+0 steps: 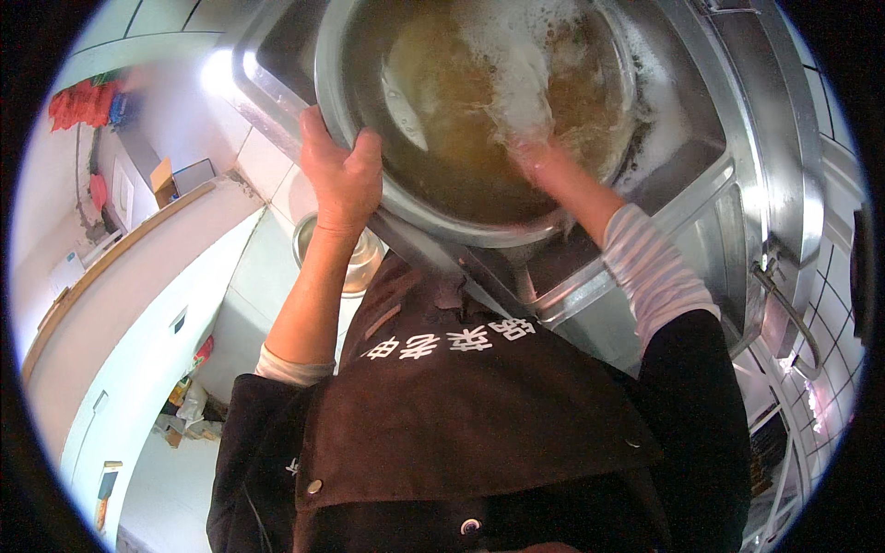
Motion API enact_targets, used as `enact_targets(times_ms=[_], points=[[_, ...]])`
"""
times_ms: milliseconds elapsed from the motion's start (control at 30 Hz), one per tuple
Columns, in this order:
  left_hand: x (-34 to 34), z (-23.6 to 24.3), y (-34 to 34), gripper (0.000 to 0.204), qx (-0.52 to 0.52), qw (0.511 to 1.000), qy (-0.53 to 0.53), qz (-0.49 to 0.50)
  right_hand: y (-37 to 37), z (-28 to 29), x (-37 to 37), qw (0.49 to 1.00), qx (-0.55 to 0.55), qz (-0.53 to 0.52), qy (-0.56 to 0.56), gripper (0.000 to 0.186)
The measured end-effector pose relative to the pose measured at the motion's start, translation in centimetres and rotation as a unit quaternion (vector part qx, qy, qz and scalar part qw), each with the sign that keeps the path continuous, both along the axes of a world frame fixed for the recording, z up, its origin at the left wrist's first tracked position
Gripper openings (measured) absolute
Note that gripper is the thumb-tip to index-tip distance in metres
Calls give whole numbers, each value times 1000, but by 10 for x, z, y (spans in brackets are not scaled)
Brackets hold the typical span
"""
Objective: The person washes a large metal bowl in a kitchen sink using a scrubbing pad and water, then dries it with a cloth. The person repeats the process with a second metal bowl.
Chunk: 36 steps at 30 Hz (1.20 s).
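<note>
Head view: we see the left hand (341, 180) gripping the near-left edge of a big round metal basin (332, 74), thumb on the rim, fingers outside. Right hand (544, 168) is dipped into the basin's cloudy brownish water (452, 120); fingers blurred and under water, so we can't tell if they're open or closed. White foam (521, 78) just ahead of the right hand. Basin spans between and ahead of both hands, inside a metal sink (737, 143). We mark a metal pot (367, 263) lower down, beside the left wrist; curved hose (800, 318) right of the right forearm.
</note>
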State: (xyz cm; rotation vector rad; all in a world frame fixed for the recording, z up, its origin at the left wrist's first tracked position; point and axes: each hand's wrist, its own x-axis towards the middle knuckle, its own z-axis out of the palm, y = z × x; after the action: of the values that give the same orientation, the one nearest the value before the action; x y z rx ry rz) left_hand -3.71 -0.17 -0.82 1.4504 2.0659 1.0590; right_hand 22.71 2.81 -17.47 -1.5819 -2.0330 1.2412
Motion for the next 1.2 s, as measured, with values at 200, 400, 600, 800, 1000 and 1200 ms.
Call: enact_targets(times_ms=[200, 400, 600, 800, 1000, 1200], points=[[6, 0, -3, 33, -9, 999, -47, 12, -12, 66, -92, 963, -177, 158, -130, 48], [5, 1, -4, 36, -12, 1000, 1, 10, 55, 60, -127, 992, -51, 111, -28, 61], [11, -2, -7, 35, 11, 999, 9, 40, 143, -9, -91, 971, 110, 135, -162, 59], [18, -1, -9, 33, -2, 997, -28, 73, 121, -35, -17, 945, -23, 129, -300, 48], [20, -3, -10, 34, 23, 998, -16, 64, 4, -40, 0, 862, 57, 198, -463, 40], [18, 18, 2, 31, 35, 996, 7, 77, -24, 64, -38, 957, -134, 254, 32, 60]])
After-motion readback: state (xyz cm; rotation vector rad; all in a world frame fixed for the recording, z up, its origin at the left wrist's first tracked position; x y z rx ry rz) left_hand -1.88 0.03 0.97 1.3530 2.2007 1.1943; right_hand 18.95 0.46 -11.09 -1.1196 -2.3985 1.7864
